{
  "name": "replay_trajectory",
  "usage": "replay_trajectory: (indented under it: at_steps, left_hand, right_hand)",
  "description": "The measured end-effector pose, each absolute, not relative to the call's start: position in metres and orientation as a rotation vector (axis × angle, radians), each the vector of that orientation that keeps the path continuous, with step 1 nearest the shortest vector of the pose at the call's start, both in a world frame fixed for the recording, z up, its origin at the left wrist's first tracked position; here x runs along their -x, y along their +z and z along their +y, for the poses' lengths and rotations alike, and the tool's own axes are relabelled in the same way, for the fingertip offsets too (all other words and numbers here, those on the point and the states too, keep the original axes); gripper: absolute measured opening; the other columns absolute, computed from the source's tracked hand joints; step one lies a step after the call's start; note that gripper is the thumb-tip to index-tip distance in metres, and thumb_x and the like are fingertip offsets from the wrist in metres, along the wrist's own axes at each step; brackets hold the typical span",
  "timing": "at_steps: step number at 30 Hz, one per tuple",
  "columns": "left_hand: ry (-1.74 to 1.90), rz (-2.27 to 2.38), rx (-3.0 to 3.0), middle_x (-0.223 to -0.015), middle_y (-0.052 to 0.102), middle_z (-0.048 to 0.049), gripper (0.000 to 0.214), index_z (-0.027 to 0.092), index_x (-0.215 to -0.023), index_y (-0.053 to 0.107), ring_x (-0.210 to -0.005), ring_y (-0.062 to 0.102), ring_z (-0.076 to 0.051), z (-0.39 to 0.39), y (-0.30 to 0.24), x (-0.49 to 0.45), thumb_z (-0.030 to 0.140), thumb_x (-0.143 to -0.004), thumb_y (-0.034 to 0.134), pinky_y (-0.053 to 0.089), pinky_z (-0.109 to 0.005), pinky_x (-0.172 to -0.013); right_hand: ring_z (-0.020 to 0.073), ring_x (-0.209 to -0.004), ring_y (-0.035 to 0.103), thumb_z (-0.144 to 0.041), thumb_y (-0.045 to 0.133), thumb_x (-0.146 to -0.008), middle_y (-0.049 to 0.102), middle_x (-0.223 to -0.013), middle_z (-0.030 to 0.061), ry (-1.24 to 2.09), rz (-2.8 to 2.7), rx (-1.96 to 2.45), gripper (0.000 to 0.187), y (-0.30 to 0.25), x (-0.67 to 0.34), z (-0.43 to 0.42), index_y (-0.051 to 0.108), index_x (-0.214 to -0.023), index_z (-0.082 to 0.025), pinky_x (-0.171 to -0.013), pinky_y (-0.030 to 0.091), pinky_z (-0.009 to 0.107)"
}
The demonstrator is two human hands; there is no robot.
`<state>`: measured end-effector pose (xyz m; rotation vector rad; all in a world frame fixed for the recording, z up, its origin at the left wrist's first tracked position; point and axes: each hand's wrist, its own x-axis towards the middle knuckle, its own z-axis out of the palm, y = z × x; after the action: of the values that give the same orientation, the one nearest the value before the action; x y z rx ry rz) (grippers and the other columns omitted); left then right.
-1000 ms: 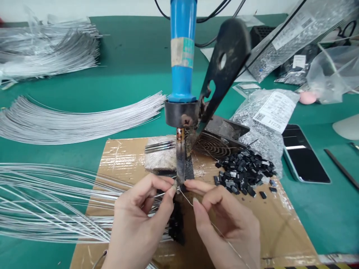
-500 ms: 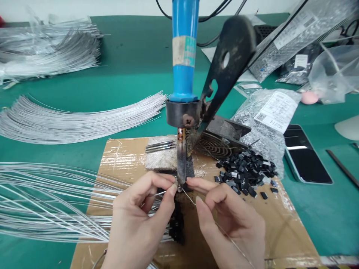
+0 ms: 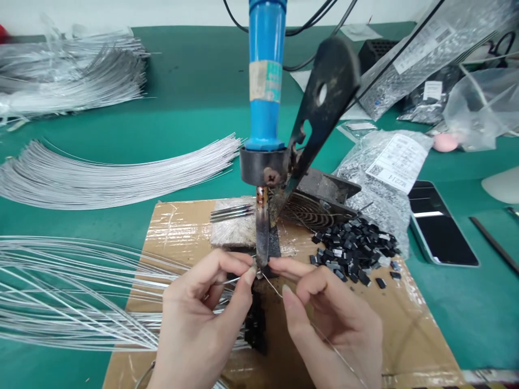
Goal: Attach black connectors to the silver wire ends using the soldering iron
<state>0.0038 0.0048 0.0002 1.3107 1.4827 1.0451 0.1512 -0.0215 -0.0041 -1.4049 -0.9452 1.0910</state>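
Note:
A blue-handled soldering iron points straight down in a black metal holder. My left hand pinches a thin white wire between thumb and forefinger, its end right under the iron's tip. A small piece at that end is mostly hidden by my fingertips. In my right hand a thin strand of solder wire runs between thumb and fingers, reaching up to the tip. My right forefinger is stretched close beside the tip. Below lie black connector pieces on the ends of white wires.
Cardboard covers the work spot. Loose black pieces are heaped at right, by a fan and a phone. Wire bundles lie at left, with more loose white wires nearer me. Plastic bags lie behind the heap.
The view has shifted very slightly. Both hands keep their places at the iron's tip, with the wire and the solder still held.

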Motion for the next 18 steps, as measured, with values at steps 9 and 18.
replay_trajectory:
  at_steps: [9, 18]
  left_hand:
    - [1.071, 1.479, -1.279, -0.088, 0.079, 0.0029, 0.016, 0.025, -0.081, 0.074, -0.075, 0.074, -0.009, 0.004, -0.0015, -0.0039, 0.011, -0.089, 0.074, 0.056, -0.01, -0.067]
    - [1.067, 1.501, -1.279, -0.088, 0.079, 0.0034, 0.016, 0.026, -0.081, 0.074, -0.073, 0.072, -0.009, 0.0034, -0.001, -0.005, 0.011, -0.089, 0.075, 0.054, -0.01, -0.064]
  right_hand:
    - [0.013, -0.106, 0.081, -0.016, 0.069, -0.09, 0.084, -0.112, -0.0025, 1.098, -0.92, 1.392, 0.025, -0.0055, -0.1494, -0.022, 0.057, -0.069, -0.025, -0.076, 0.057, 0.012]
    - [0.0169, -0.108, 0.081, -0.021, 0.069, -0.093, 0.084, -0.113, 0.0009, 1.119, -0.893, 1.391, 0.027, -0.0045, -0.1486, -0.023, 0.058, -0.069, -0.025, -0.079, 0.059, 0.017]
